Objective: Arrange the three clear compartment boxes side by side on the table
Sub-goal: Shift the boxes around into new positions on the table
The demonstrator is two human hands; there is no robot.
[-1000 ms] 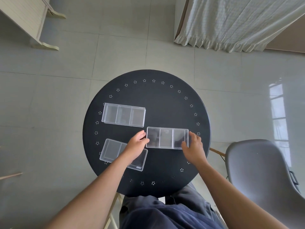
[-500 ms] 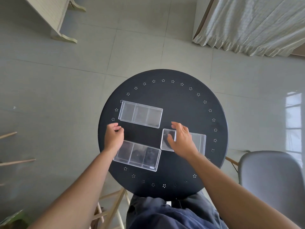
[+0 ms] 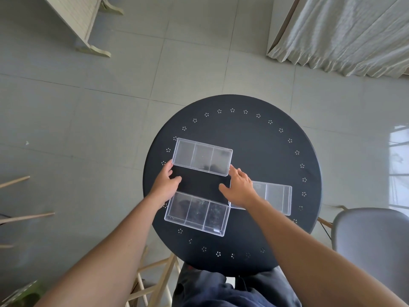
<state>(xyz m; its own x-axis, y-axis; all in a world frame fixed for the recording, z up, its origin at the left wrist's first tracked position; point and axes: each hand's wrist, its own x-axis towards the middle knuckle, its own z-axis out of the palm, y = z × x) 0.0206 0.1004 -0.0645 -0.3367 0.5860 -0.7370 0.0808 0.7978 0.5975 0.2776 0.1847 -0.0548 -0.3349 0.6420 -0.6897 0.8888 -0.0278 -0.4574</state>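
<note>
Three clear compartment boxes lie on the round black table (image 3: 254, 138). The far box (image 3: 202, 156) sits at the upper left, slightly skewed. Below it, with a dark gap between, lies the near box (image 3: 197, 210). The third box (image 3: 275, 196) is off to the right, its left end hidden under my right hand. My left hand (image 3: 166, 185) has its fingertips at the far box's near left corner, fingers spread. The fingers of my right hand (image 3: 239, 189) are apart and reach the far box's near right corner. Neither hand is closed around anything.
A grey chair (image 3: 371, 247) stands close to the table's right edge. Pale wooden frame pieces (image 3: 152, 282) sit by my left knee. A white cabinet (image 3: 81, 21) is at the top left, a curtain (image 3: 345, 34) at the top right, with tiled floor around.
My right hand has come off the right box and my left hand off the near box. Both have moved up to the near corners of the far box.
</note>
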